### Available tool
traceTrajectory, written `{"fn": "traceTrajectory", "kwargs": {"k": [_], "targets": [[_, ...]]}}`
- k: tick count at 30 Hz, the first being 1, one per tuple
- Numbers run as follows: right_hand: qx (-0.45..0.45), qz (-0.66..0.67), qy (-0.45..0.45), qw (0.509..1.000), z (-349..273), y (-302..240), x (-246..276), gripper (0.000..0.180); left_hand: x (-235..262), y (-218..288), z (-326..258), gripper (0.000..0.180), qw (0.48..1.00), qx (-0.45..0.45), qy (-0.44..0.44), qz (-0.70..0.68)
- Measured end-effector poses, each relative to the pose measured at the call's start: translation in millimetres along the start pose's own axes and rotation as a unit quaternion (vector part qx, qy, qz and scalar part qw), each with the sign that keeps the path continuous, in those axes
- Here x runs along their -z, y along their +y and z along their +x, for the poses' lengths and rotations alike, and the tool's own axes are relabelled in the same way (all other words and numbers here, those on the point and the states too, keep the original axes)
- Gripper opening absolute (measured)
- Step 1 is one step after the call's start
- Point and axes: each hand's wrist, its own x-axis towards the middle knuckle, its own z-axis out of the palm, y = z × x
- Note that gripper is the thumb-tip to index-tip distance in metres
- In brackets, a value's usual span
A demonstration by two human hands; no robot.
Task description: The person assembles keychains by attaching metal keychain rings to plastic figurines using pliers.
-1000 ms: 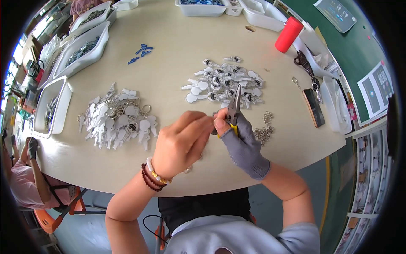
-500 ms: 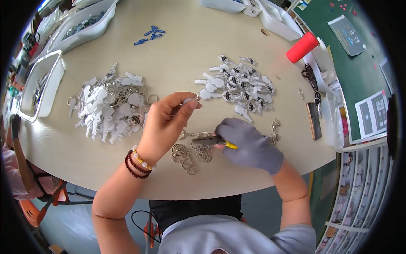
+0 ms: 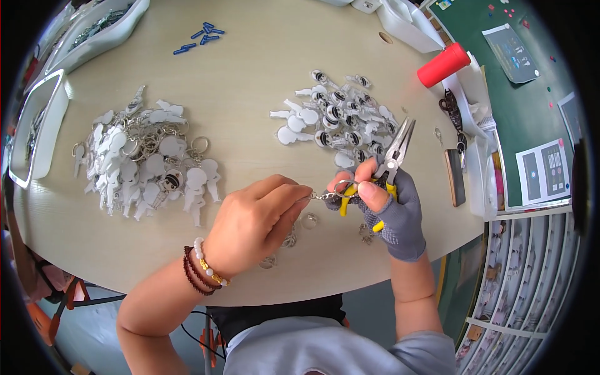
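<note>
My bare left hand (image 3: pixel 253 215) pinches the end of a short silver chain (image 3: pixel 325 196) between thumb and fingers. The chain leads to a split key ring (image 3: pixel 344 185), held by the thumb and finger of my right hand (image 3: pixel 400 219). That hand wears a grey glove with bare fingertips. It also keeps long-nose pliers (image 3: pixel 396 150) with yellow handles in the palm, jaws pointing up and away. Loose key rings (image 3: pixel 309 220) lie below the hands, partly hidden by them. Flat figure-shaped charms with rings (image 3: pixel 150 165) are heaped at left; more charms (image 3: pixel 340 115) lie beyond my right hand.
Several small blue pieces (image 3: pixel 203 39) lie at the far left of the table (image 3: pixel 250 69). White bins (image 3: pixel 53 125) stand along its left edge. At right are a red cylinder (image 3: pixel 444 65), a phone (image 3: pixel 455 178) and a dark key holder (image 3: pixel 451 109).
My right hand has lifted from the rings, turned palm up, and now pinches a key ring with its chain, pliers swung upward. My left hand has moved lower, to the chain's end.
</note>
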Motion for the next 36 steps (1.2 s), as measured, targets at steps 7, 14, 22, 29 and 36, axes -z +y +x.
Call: {"fn": "traceTrajectory", "kwargs": {"k": [7, 14, 22, 29, 36], "targets": [[0.025, -0.019, -0.012, 0.999, -0.6, -1.2, -1.3, 0.008, -1.0, -0.3, 0.3, 0.018, 0.999, -0.029, -0.004, 0.028], [0.022, -0.019, -0.016, 0.999, -0.7, -1.0, 1.5, 0.008, 0.3, 0.5, -0.1, 0.019, 0.999, -0.036, -0.002, 0.028], [0.038, -0.013, -0.008, 0.999, -0.6, -0.8, 0.2, 0.006, 0.5, 0.9, -0.3, 0.019, 0.999, -0.031, -0.009, 0.026], [0.028, -0.024, -0.015, 0.999, -0.1, -3.6, 0.1, 0.007, -0.1, 1.2, -0.4, 0.020, 0.999, -0.032, -0.026, 0.032], [0.017, -0.029, -0.025, 0.999, -1.8, -2.2, 1.3, 0.008, -0.5, 1.9, -0.5, 0.018, 0.999, -0.022, -0.031, 0.024]]}}
